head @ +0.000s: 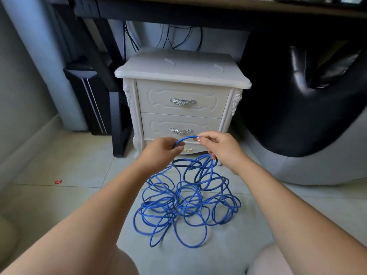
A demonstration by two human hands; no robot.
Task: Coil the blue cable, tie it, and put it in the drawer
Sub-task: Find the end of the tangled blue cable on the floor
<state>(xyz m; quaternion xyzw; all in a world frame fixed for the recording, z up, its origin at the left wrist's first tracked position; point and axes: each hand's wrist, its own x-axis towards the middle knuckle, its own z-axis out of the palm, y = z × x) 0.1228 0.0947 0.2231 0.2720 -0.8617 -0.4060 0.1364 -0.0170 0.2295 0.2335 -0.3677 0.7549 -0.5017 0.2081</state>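
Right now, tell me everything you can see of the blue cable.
The blue cable is thin and smooth-jacketed, lying as a loose tangle of overlapping loops on the pale tiled floor before the white nightstand. A short arc is raised between the left hand and right hand, both pinching it; several loops rise toward the right hand. No tie or plug shows.

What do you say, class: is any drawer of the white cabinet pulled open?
No, the top drawer, the middle drawer and the partly hidden bottom drawer all sit flush in the white cabinet.
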